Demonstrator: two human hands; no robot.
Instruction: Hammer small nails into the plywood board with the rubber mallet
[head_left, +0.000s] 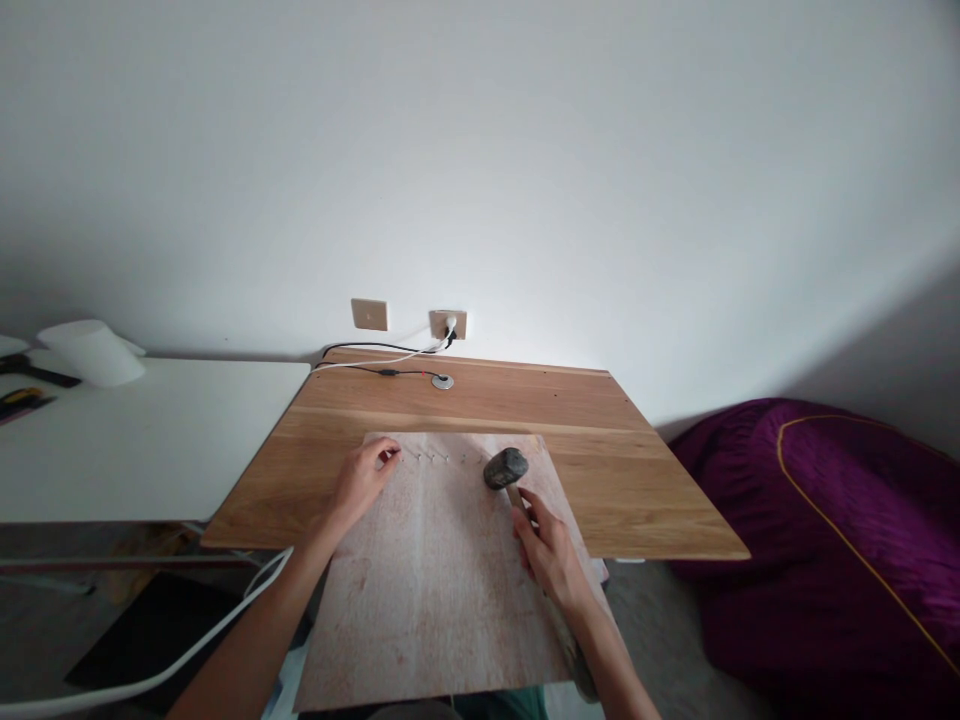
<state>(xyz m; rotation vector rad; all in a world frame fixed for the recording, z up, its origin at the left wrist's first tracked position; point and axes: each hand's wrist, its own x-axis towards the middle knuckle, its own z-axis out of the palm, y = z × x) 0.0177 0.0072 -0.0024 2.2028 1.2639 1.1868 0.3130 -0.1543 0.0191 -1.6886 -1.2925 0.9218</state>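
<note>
A pale wooden board [450, 590] lies with its far part on the brown desk and its near end over my lap. Several small nails [433, 458] stand in a row near its far edge. At the left end of that row, my left hand [369, 474] has thumb and fingertips pinched close to the board; whatever is between them is too small to make out. My right hand [546, 545] is wrapped round the handle of a mallet [507, 467] with a dark, blocky head. That head is over the board, right of the nails.
Behind the board is the wooden desk [637, 470], with cables [375, 365] running to a wall socket [448, 324]. On the left stands a white table [180, 430] with a white paper roll [91, 352]. A purple beanbag [817, 540] sits on the right. A white cable [187, 655] crosses the lower left.
</note>
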